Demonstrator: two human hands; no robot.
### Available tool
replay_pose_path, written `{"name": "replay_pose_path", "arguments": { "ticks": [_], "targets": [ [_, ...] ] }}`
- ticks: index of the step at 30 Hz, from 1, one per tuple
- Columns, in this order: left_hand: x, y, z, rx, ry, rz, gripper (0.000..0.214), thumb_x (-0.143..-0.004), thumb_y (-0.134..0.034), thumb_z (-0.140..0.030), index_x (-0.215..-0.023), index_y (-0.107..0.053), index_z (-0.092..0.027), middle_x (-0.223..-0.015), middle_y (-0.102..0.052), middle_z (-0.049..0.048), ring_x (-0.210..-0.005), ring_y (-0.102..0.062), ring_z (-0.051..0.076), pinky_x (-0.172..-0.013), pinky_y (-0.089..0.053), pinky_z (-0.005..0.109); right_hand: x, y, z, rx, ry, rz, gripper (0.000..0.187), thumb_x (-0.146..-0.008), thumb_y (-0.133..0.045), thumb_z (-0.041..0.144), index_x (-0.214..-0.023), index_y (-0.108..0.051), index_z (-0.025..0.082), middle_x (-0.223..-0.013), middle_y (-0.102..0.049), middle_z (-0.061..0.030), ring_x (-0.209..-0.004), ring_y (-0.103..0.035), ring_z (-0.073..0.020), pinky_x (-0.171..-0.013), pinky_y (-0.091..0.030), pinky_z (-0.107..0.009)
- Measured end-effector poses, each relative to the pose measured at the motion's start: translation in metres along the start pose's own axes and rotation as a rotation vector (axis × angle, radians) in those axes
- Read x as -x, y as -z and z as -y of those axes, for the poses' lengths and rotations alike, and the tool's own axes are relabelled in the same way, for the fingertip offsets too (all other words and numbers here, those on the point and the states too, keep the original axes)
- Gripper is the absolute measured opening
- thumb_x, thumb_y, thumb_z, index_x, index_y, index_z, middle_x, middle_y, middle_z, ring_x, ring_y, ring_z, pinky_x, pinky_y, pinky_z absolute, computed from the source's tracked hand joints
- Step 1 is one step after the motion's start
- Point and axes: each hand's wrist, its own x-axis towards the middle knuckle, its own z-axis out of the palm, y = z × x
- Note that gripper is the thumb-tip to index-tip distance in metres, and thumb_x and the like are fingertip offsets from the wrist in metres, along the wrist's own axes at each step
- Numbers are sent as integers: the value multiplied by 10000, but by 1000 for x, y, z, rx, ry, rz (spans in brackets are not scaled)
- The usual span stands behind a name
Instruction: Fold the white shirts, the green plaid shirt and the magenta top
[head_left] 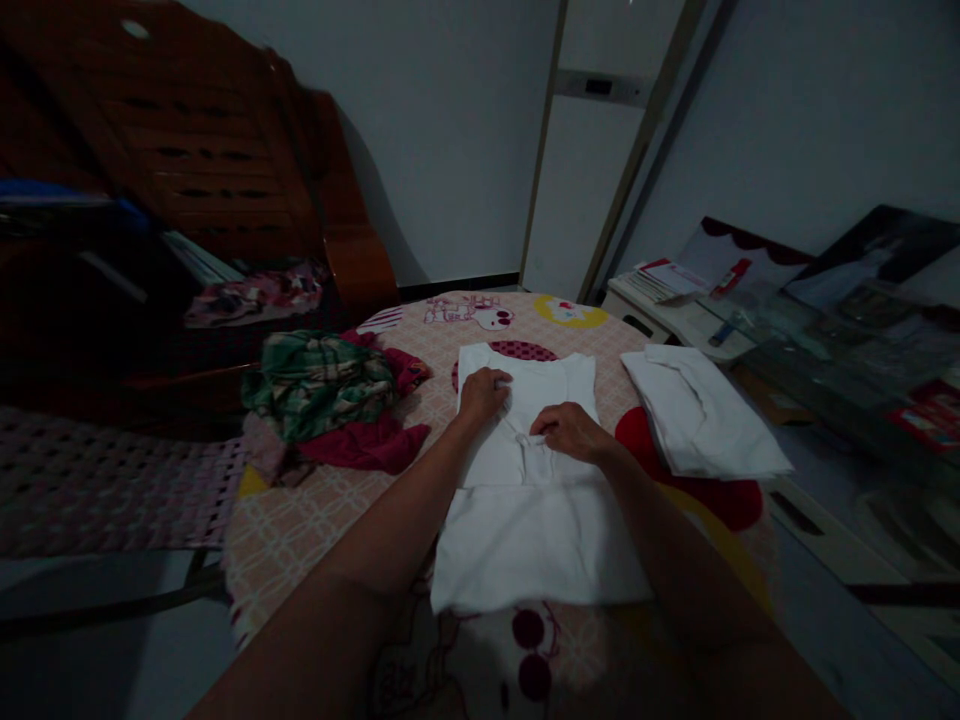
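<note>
A white garment (525, 510) lies flat on a round table with a patterned pink cloth (300, 530). My left hand (484, 392) rests on its upper left part, fingers curled and pressing the fabric. My right hand (571, 432) sits near the garment's middle and pinches a small fold of the white fabric between fingers and thumb. Both forearms reach in from the bottom of the view.
A folded white garment (701, 412) lies at the table's right side. A heap of green plaid and magenta clothes (330, 400) sits at the left. A dark wooden bench (187, 180) stands behind, a low shelf with papers (675, 285) at the right.
</note>
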Motion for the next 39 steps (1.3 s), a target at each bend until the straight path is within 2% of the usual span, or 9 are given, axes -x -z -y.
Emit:
{"name": "replay_pose_path", "arguments": {
  "ticks": [7,13,17,19,22,26,30,34,39],
  "targets": [
    [3,-2,0,-56,-45,-31,306,-834,-620,-143,-1100,-761,-194,-1138,-716,97,-1028,-672,232,-978,-521,355,2,2,1,6,118,123,161,-708,-643,80,-754,-775,158,-826,-721,-39,-748,-640,-146,-683,-453,-224],
    [5,-6,3,-170,-319,-167,465,-813,-657,-100,-1268,-651,-195,-1534,-472,128,-1375,-482,291,-1085,-478,457,-1,3,7,58,140,187,121,-755,-644,125,-711,-756,144,-800,-689,-37,-729,-617,-141,-676,-429,-228],
    [2,-12,7,-259,-475,86,482,-928,-607,-262,-1389,-544,-138,-1515,-488,190,-1415,-455,290,-1154,-403,474,1,3,7,37,134,178,160,-800,-626,168,-690,-738,135,-799,-687,-40,-701,-596,-131,-652,-410,-229],
    [1,-14,9,-338,-482,190,505,-971,-549,-334,-1428,-496,-126,-1530,-466,203,-1432,-434,305,-1173,-361,501,3,3,5,3,111,148,180,-817,-615,196,-700,-738,135,-774,-690,-35,-681,-587,-130,-641,-405,-230],
    [2,-15,10,-404,-483,224,526,-1005,-476,-381,-1464,-444,-127,-1550,-438,206,-1449,-407,308,-1182,-329,511,2,6,-3,-79,56,26,219,-845,-583,249,-762,-751,135,-717,-691,-24,-657,-582,-139,-619,-406,-234],
    [3,-15,9,-421,-493,213,525,-1015,-442,-386,-1478,-424,-137,-1551,-432,207,-1447,-402,309,-1171,-336,523,-14,19,-28,-84,-49,-313,229,-831,-575,276,-804,-755,137,-733,-720,-39,-678,-611,-159,-628,-424,-245],
    [5,-14,8,-423,-485,213,519,-1017,-439,-373,-1474,-431,-127,-1545,-438,212,-1447,-401,303,-1177,-328,510,-42,43,-62,128,-264,-581,291,-862,-507,258,-757,-751,139,-762,-743,-87,-713,-647,-189,-674,-454,-268],
    [6,-12,5,-427,-484,221,520,-1020,-431,-373,-1474,-432,-119,-1546,-440,206,-1445,-403,301,-1183,-319,501,-67,61,-84,326,-371,-595,319,-863,-478,167,-962,-780,140,-1003,-773,-121,-933,-683,-217,-834,-479,-273],
    [7,-13,6,-430,-483,212,524,-1017,-428,-375,-1475,-428,-120,-1547,-438,205,-1440,-405,300,-1171,-334,501,-86,57,-93,535,-398,-411,414,-882,-409,63,-1119,-741,130,-1185,-712,-155,-1096,-641,-237,-935,-445,-295]
  ]
}}
